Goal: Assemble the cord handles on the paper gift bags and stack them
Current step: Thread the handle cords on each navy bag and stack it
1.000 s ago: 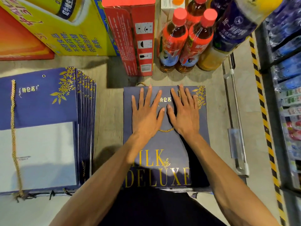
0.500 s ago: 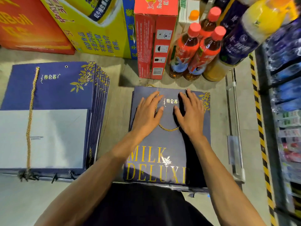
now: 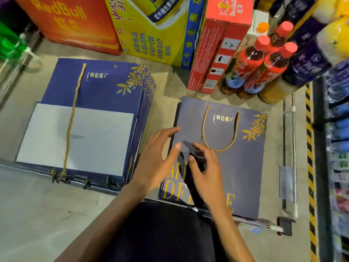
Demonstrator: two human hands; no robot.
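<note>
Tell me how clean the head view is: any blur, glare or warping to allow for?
Head view: the left hand and right hand are motion-blurred and throw dark shadows on the bag; its gold logo glints; wide-angle warping tilts the bottles, and the right-side shelf is smeared.

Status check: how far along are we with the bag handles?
Done: the right-hand bag has its gold handle looped between both holes. In hand: nothing; left hand and right hand hover open over that bag. Left: the top bag of the left stack shows one empty eyelet, with a loose cord lying straight down it, so more handles to fit.
</note>
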